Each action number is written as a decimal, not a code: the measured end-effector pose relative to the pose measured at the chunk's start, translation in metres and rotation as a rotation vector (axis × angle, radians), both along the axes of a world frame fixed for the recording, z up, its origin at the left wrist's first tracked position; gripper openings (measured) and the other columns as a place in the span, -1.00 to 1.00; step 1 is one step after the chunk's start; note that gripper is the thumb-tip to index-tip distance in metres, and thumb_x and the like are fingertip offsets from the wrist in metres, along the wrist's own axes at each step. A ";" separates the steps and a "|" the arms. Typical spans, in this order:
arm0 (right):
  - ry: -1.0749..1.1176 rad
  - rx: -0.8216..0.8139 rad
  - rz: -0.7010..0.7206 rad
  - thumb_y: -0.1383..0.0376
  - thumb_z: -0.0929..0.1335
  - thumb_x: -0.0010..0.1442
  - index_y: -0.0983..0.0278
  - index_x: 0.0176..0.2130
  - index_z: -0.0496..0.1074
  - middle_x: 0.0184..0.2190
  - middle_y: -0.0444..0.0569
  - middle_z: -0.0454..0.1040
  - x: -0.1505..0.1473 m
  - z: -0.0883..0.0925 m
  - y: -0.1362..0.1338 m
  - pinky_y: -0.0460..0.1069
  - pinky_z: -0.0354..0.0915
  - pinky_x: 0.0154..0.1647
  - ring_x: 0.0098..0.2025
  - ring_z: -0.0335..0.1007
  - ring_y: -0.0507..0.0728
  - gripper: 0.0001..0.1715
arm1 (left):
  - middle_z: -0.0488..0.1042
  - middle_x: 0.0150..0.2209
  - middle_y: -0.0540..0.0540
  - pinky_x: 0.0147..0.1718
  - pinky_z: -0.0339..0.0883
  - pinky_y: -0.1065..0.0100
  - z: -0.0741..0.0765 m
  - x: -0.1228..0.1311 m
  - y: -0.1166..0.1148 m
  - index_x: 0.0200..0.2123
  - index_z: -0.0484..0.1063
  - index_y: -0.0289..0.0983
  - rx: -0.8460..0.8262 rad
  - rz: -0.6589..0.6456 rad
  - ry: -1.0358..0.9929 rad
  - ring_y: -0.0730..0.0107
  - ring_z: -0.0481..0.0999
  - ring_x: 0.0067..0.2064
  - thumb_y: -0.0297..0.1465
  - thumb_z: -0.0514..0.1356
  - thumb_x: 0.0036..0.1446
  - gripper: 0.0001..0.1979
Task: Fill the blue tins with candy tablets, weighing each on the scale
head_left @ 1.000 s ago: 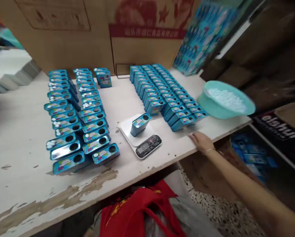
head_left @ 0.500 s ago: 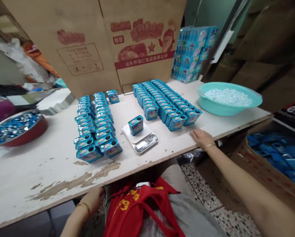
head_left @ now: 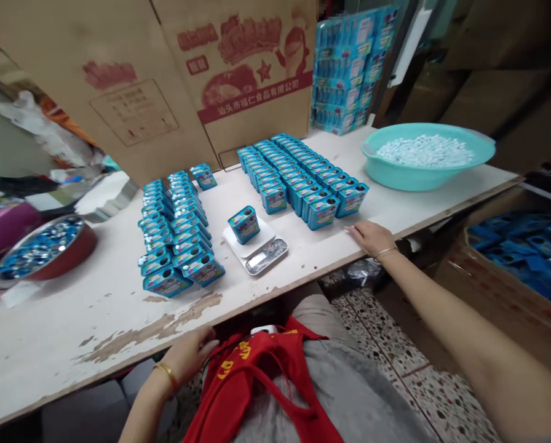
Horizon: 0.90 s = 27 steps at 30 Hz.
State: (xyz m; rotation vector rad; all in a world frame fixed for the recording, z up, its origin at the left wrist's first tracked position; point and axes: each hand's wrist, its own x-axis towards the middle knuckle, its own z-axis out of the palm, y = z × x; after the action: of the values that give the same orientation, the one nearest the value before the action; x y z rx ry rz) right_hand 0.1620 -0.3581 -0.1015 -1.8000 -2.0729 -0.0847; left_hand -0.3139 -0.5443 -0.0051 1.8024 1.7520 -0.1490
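My right hand (head_left: pixel 372 238) rests on the front edge of the white table (head_left: pixel 118 320), its fingers extended and nothing seen in it, just right of several rows of blue boxes (head_left: pixel 321 209). Below the table edge, beside the red apron (head_left: pixel 257 375), is my left hand (head_left: pixel 190 354), fingers loosely bent and apart, holding nothing visible. One blue box with a round hole (head_left: pixel 244 225) stands on a small white scale (head_left: pixel 267 253). More blue boxes (head_left: pixel 167 280) stand in two columns to the left of it.
A turquoise basin (head_left: pixel 409 175) of small white pieces stands at the right. At the left is a red bowl (head_left: pixel 75 257) of shiny blue pieces. A large cardboard sheet (head_left: pixel 183 123) stands behind, near stacked blue packs (head_left: pixel 342 74). An open carton (head_left: pixel 478 289) sits low right.
My left hand has risen towards the table edge and shows more of its fingers. My right hand stays at the edge. The camera view has shifted and tilted slightly.
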 end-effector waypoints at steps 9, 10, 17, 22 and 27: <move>0.230 0.060 0.033 0.02 0.14 0.21 0.19 -0.56 0.21 -0.52 0.05 0.35 -0.003 0.001 -0.003 0.03 -0.01 -0.40 -0.41 0.18 0.14 -0.55 | 0.41 -0.35 -0.06 -0.35 0.24 0.40 0.080 0.059 0.087 -0.28 0.32 -0.26 0.631 -0.123 -0.042 0.40 0.38 -0.33 -0.28 0.04 0.16 -0.82; 0.256 0.058 0.031 0.02 0.15 0.20 0.19 -0.57 0.21 -0.53 0.05 0.34 -0.004 0.002 -0.004 0.03 0.00 -0.39 -0.41 0.18 0.14 -0.56 | 0.41 -0.31 -0.07 -0.33 0.25 0.39 0.082 0.062 0.098 -0.26 0.32 -0.27 0.677 -0.126 -0.042 0.41 0.39 -0.32 -0.30 0.06 0.14 -0.83; 0.496 0.001 0.139 0.08 0.18 0.20 0.21 -0.51 0.33 -0.50 0.02 0.37 -0.064 0.015 -0.033 0.04 0.17 -0.28 -0.37 0.29 0.16 -0.62 | 0.44 -0.33 -0.10 -0.31 0.32 0.33 0.051 0.065 0.123 -0.19 0.36 -0.31 0.501 0.139 -0.206 0.41 0.40 -0.39 -0.37 0.14 0.05 -0.77; 0.720 -0.083 0.185 0.00 0.12 0.21 0.28 -0.15 0.40 -0.17 0.14 0.44 -0.134 0.022 -0.017 0.08 0.24 -0.08 -0.11 0.35 0.20 -0.49 | 0.28 0.09 -0.31 -0.45 0.37 0.42 -0.003 0.068 0.108 0.14 0.15 -0.35 0.210 0.434 -0.471 0.49 0.42 -0.38 -0.43 0.19 -0.01 -0.39; 0.838 -0.213 0.207 -0.11 0.12 0.16 0.24 -0.42 0.44 -0.45 0.04 0.45 -0.177 0.030 0.007 0.06 0.28 -0.24 -0.33 0.39 0.18 -0.41 | 0.13 0.19 -0.33 -0.52 0.35 0.47 -0.030 0.072 0.113 0.27 -0.13 -0.31 0.088 0.633 -0.693 0.46 0.41 -0.32 -0.44 0.16 0.00 -0.21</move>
State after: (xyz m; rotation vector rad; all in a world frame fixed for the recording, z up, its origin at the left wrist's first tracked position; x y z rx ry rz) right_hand -0.0154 -0.3514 -0.0711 -1.3537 -1.6485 0.8269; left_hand -0.2414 -0.4312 -0.0349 1.0645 1.7004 0.7285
